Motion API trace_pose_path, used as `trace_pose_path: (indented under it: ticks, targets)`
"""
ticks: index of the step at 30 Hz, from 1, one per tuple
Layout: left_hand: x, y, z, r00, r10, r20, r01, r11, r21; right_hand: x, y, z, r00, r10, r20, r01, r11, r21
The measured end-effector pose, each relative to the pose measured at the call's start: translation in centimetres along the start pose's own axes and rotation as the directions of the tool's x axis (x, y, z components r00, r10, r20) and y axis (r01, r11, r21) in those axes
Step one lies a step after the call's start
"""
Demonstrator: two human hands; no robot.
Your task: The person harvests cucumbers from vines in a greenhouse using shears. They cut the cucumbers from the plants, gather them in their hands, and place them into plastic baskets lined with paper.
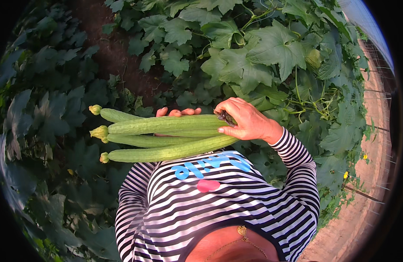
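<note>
Several long green loofah gourds (165, 124) lie side by side across my front, their withered blossom ends pointing left. Under them is my left hand (179, 112), whose fingertips show along the far edge while the palm is hidden beneath the gourds. My right hand (244, 119) is curled at their right ends, thumb towards me, around a small dark object (227, 118) that I cannot make out clearly. The gourds' right ends are partly covered by this hand.
Broad-leaved vines (247, 62) fill the space ahead and to the right, with curling tendrils near my right wrist. More foliage (54, 124) stands in shade at the left. Bare brown soil (106, 42) shows between them. Wires or thin poles cross a pale dirt strip (371, 147) at the far right.
</note>
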State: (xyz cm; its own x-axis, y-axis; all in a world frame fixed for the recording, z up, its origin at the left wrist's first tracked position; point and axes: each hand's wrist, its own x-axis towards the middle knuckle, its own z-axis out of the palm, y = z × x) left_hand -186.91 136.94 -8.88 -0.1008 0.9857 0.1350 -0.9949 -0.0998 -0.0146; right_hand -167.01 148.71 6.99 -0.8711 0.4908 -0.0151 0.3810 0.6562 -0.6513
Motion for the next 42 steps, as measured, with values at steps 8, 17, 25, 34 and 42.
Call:
trace_pose_path:
  ticks: [8, 17, 25, 34, 42]
  targets:
    - [1.8, 2.7, -3.5, 0.922, -0.327, 0.205, 0.346, 0.936, -0.064, 11.2, 15.2, -7.5, 0.921, 0.387, -0.044, -0.315, 0.674, -0.669]
    - [3.5, 2.9, -5.6, 0.876, -0.41, 0.253, 0.438, 0.897, -0.065, -15.6, 28.8, 1.3, 0.302, 0.937, 0.178, -0.403, 0.294, -0.867]
    - [5.2, 3.1, -6.2, 0.838, -0.477, 0.264, 0.513, 0.854, -0.088, -13.1, 18.0, -0.3, 0.709, 0.69, -0.148, -0.618, 0.506, -0.602]
    - [5.4, 4.0, -6.6, 0.856, -0.462, 0.233, 0.493, 0.866, -0.091, 9.1, 11.8, -6.8, 0.968, 0.25, -0.03, -0.14, 0.434, -0.89]
    - [5.1, 4.6, -7.0, 0.878, -0.439, 0.192, 0.464, 0.879, -0.111, 1.9, 21.7, -12.2, 0.487, 0.873, 0.039, -0.096, 0.098, -0.991]
